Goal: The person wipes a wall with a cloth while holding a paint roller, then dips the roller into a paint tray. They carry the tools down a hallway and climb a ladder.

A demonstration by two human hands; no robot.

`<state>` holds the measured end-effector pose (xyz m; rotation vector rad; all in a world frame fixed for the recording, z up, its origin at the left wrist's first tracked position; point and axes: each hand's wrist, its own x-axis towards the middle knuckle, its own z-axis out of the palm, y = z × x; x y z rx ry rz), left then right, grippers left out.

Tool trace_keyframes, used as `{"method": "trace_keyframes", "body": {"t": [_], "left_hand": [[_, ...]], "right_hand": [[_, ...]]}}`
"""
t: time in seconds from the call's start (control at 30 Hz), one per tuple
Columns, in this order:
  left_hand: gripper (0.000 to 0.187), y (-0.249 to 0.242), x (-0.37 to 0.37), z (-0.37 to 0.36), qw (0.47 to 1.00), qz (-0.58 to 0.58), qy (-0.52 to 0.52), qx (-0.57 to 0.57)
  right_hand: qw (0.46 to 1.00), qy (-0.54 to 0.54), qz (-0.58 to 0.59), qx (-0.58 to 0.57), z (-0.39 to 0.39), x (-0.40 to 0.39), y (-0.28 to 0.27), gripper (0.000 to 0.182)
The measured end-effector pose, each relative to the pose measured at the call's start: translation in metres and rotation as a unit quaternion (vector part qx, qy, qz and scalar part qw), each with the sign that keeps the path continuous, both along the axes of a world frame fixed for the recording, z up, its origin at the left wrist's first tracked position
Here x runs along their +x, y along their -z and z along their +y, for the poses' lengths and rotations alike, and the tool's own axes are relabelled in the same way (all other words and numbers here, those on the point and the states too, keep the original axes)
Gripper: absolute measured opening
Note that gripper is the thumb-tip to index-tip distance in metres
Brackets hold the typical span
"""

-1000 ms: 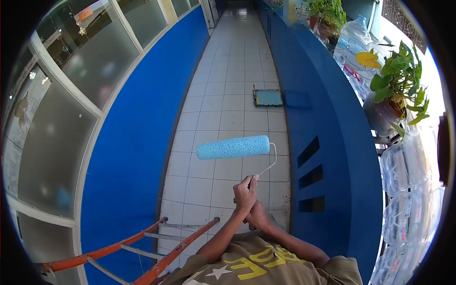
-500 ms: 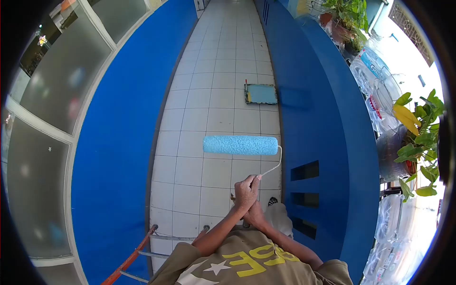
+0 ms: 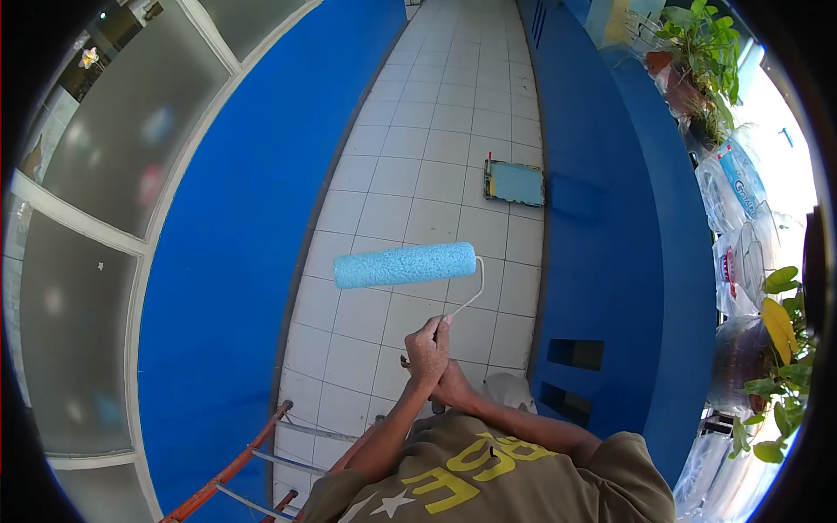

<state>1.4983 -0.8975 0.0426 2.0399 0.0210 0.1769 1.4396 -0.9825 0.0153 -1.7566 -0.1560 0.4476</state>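
Note:
A paint roller (image 3: 405, 264) with a fluffy light-blue sleeve is held out in front of my body, above the floor. Its bent wire frame runs down from the sleeve's right end to my fingers. My left hand (image 3: 427, 349) is closed around the grip just below the wire. Lower down, my right hand (image 3: 455, 386) is wrapped at the rear of the grip, partly hidden by my left wrist. A small brown item pokes out beside my left hand; I cannot make out what it is. The sleeve touches neither wall.
A paint tray (image 3: 516, 184) with light-blue paint lies on the tiled floor (image 3: 436, 131) by the right wall. A bright blue wall (image 3: 227, 261) with frosted windows rises at left. An orange ladder (image 3: 231, 466) stands near my left side. Potted plants (image 3: 697, 52) and plastic bottles line the right ledge.
My view has turned slightly, shifting the corridor and tray rightward in the picture. The roller and both hands now appear farther left, with the sleeve tilted, its left end lower.

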Motion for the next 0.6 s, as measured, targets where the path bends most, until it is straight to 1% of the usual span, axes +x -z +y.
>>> {"method": "trace_keyframes", "body": {"t": [0.07, 0.1, 0.13, 0.2, 0.23, 0.3, 0.33, 0.4, 0.43, 0.47, 0.53, 0.57, 0.6], "left_hand": [[0.021, -0.005, 0.016, -0.001, 0.995, -0.031, -0.087, -0.037], [0.024, -0.003, 0.023, -0.004, 0.994, -0.025, -0.103, -0.029], [0.024, -0.002, 0.034, -0.008, 0.995, -0.029, -0.097, -0.024], [0.025, 0.003, 0.051, -0.019, 0.995, 0.017, -0.100, -0.005], [0.025, 0.005, 0.061, -0.028, 0.996, 0.019, -0.089, -0.001], [0.026, 0.011, 0.088, -0.049, 0.998, 0.055, -0.040, 0.012], [0.026, 0.020, 0.100, -0.058, 0.998, 0.053, -0.029, 0.015], [0.026, 0.043, 0.135, -0.087, 0.999, 0.023, 0.020, -0.014], [0.025, 0.048, 0.153, -0.098, 0.996, 0.079, 0.042, 0.030], [0.025, 0.057, 0.170, -0.112, 0.995, 0.082, 0.048, 0.032], [0.025, 0.076, 0.222, -0.149, 0.998, 0.013, 0.062, -0.012], [0.025, 0.080, 0.245, -0.165, 0.998, 0.012, 0.068, -0.012], [0.028, 0.080, 0.272, -0.183, 0.997, 0.027, 0.070, -0.008]], "right_hand": [[0.999, -0.041, 0.013, 0.004, -0.002, 0.022, 0.000, 0.037], [0.997, -0.007, -0.069, 0.018, -0.002, 0.028, 0.020, 0.036], [0.997, -0.001, -0.073, 0.022, -0.006, 0.036, 0.026, 0.036], [0.999, 0.028, -0.019, 0.021, -0.017, 0.050, 0.033, 0.034], [0.999, 0.039, -0.017, 0.025, -0.025, 0.058, 0.033, 0.034], [0.993, 0.054, 0.095, 0.032, -0.044, 0.079, 0.028, 0.033], [0.993, 0.065, 0.094, 0.036, -0.051, 0.091, 0.021, 0.033], [0.989, 0.084, 0.115, 0.046, -0.075, 0.126, 0.015, 0.028], [0.990, 0.090, 0.096, 0.050, -0.088, 0.144, 0.027, 0.027], [0.989, 0.096, 0.099, 0.051, -0.100, 0.160, 0.037, 0.027], [0.988, 0.110, 0.105, 0.028, -0.132, 0.208, 0.051, 0.029], [0.987, 0.115, 0.105, 0.028, -0.147, 0.230, 0.054, 0.029], [0.980, 0.131, 0.147, 0.023, -0.163, 0.256, 0.053, 0.031]]}}
